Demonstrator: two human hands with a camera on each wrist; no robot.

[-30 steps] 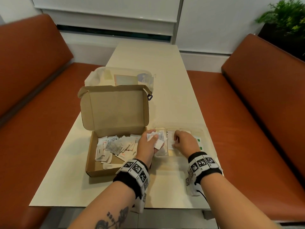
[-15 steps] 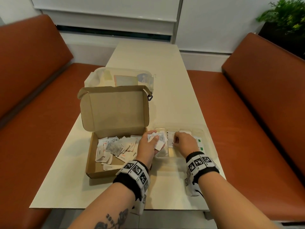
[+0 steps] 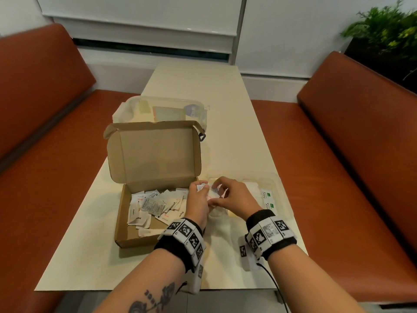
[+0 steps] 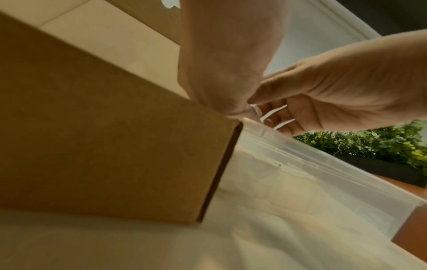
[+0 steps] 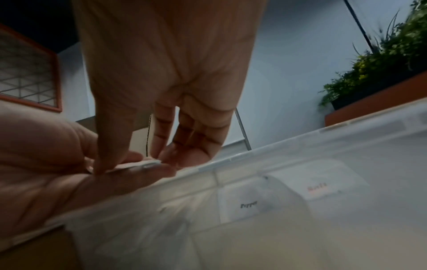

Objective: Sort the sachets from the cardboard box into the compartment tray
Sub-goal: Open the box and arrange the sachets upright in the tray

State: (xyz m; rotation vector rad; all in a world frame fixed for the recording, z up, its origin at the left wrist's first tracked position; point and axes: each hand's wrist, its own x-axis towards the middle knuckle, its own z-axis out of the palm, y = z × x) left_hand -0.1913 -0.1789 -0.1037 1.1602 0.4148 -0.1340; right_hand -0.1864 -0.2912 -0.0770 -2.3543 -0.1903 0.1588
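Two hands meet over the tray beside the box, seen from the head: my left hand clutches a small stack of sachets so my right hand can pick one off. More lie loose in the box, white with print. From the left wrist, my right fingers curl toward that stack. From the right wrist, thumb and fingers pinch the thin stack's edge; Pepper sachets sit behind the clear wall.
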